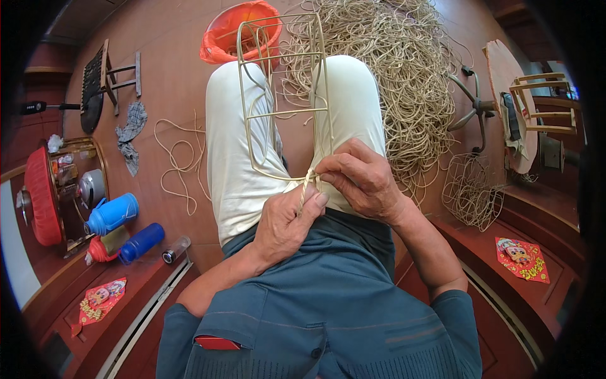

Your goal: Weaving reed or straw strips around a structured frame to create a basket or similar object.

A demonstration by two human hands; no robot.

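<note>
A metal wire frame [287, 115], shaped like an open box, rests over my thighs with its near end at my lap. Tan cord [307, 183] is wound about the frame's near end. My left hand [287, 218] is closed, pinching this cord between thumb and fingers just below the frame. At the near right corner, my right hand [360, 177] has its thumb and forefinger pinched on the cord where it meets the wire. The fingertips partly hide the cord's wrap there.
A large heap of tan cord [385, 69] covers the floor ahead right. An orange-lined bucket [218, 41] stands ahead. A loose cord [180, 158], blue flasks [117, 213] and a small wooden chair [113, 76] lie to the left. On the right are a swivel base [476, 106] and tangled wire [473, 192].
</note>
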